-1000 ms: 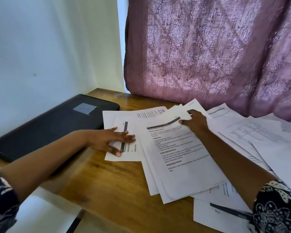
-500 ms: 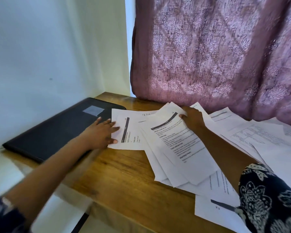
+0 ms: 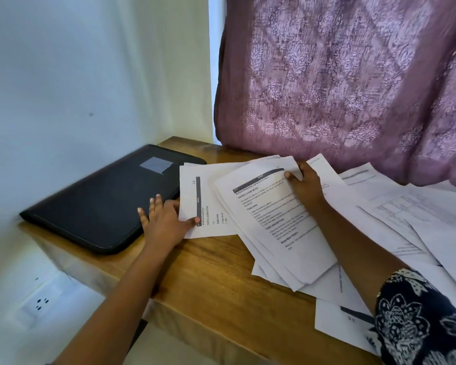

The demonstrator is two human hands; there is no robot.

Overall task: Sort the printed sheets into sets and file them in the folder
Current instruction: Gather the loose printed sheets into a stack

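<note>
So at this point you were honestly still near the start of the job. The black folder [image 3: 108, 201] sat shut and flat on the far left of the wooden desk [image 3: 208, 283], up against the wall, and nothing looked filed in it. I couldn't see any sheet poking out of it.

Your left hand [image 3: 165, 222] was spread out, fingers splayed, lying half on the folder's near edge and half on the desk, with the thumb pressing the corner of a sideways sheet [image 3: 203, 204] just beside the folder. That one sheet looked like the only thing you'd pulled apart from the rest, so maybe the start of a first set.

Your right hand [image 3: 304, 187] had its thumb on top of a fanned bunch of sheets [image 3: 282, 233] at their far edge; the fingers went under or behind the paper, so I'd call it a pinch on the bunch, but I couldn't fully see it.

Everything else was a mess: loose printed sheets [image 3: 406, 206] overlapping all over the right side under the purple curtain [image 3: 353, 83], plus one sheet hanging over the near edge [image 3: 340, 327]. No neat stacks anywhere.

My read: sorting barely begun, folder still to open, all the filing left.
</note>
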